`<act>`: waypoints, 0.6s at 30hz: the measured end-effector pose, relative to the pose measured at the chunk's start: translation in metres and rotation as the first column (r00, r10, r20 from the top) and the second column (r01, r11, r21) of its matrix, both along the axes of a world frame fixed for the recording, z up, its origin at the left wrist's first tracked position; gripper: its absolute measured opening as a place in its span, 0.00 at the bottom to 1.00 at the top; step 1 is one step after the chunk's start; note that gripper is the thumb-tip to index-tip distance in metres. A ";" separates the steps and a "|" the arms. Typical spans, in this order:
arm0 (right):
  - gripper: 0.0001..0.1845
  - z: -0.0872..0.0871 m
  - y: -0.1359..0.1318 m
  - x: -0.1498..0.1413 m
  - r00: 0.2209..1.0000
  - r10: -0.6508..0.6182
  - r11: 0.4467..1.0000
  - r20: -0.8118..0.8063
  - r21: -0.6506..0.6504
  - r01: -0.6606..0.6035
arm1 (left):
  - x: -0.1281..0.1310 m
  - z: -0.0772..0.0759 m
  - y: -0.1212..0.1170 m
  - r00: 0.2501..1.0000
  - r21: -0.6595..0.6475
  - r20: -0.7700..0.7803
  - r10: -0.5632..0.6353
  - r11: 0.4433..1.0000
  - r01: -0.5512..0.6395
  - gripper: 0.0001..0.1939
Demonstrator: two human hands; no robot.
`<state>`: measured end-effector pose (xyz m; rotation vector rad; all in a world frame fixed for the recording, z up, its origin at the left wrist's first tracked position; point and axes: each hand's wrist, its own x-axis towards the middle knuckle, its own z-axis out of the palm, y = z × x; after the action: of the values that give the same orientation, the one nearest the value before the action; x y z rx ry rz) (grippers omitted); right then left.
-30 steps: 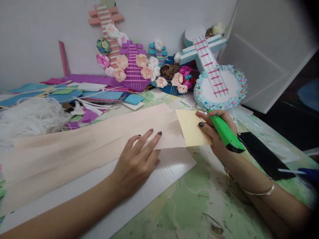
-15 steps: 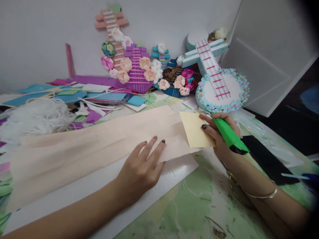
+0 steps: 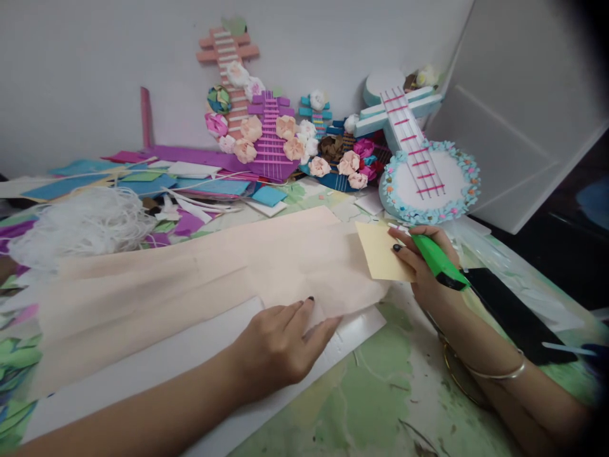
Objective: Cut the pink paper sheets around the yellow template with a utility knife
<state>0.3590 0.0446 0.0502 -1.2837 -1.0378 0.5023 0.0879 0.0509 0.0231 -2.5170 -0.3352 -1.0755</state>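
A long sheet of peach crepe paper (image 3: 190, 285) lies across a white sheet (image 3: 200, 355) on the table. My left hand (image 3: 280, 343) rests on its near edge, fingers bent a little and the thumb spread apart. The paper rises slightly between the forefinger and thumb. At the sheet's right end, my right hand (image 3: 432, 266) is closed around a green cutter knife (image 3: 438, 259), its black end toward me. The same fingers pinch a small yellow paper square (image 3: 380, 252), which overlaps the end of the peach paper.
Paper-flower instruments stand along the wall, among them a purple one (image 3: 269, 136) and a light blue one (image 3: 428, 171). White string (image 3: 85, 222) and coloured card strips (image 3: 143, 181) pile up at the left. A black strip (image 3: 518, 314) lies at the right.
My left hand has slid toward the near edge of the peach paper, its fingers bending and the thumb spreading right. The right hand keeps the cutter knife and yellow paper. The view has shifted slightly.
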 end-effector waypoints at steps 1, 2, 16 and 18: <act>0.19 -0.003 0.001 0.001 1.000 -0.013 1.000 0.012 0.011 0.013 | 0.000 0.000 0.002 1.000 -0.016 0.009 -0.009 1.000 0.009 0.15; 0.19 -0.006 0.002 0.003 0.999 -0.024 0.999 0.038 0.029 0.023 | 0.000 0.000 0.004 1.000 -0.031 -0.001 -0.019 0.999 0.019 0.19; 0.16 -0.031 0.013 0.014 0.961 0.041 0.998 0.274 -0.062 -0.025 | 0.000 -0.004 0.000 0.973 0.009 -0.215 -0.089 0.996 0.093 0.10; 0.15 -0.030 0.014 0.013 0.967 0.037 0.998 0.253 -0.060 -0.022 | 0.000 -0.004 0.001 0.970 0.002 -0.227 -0.085 0.996 0.088 0.11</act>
<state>0.3721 0.0582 0.0201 -1.4110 -1.2651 0.3982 0.0877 0.0516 0.0191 -2.6313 -0.1555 -0.8052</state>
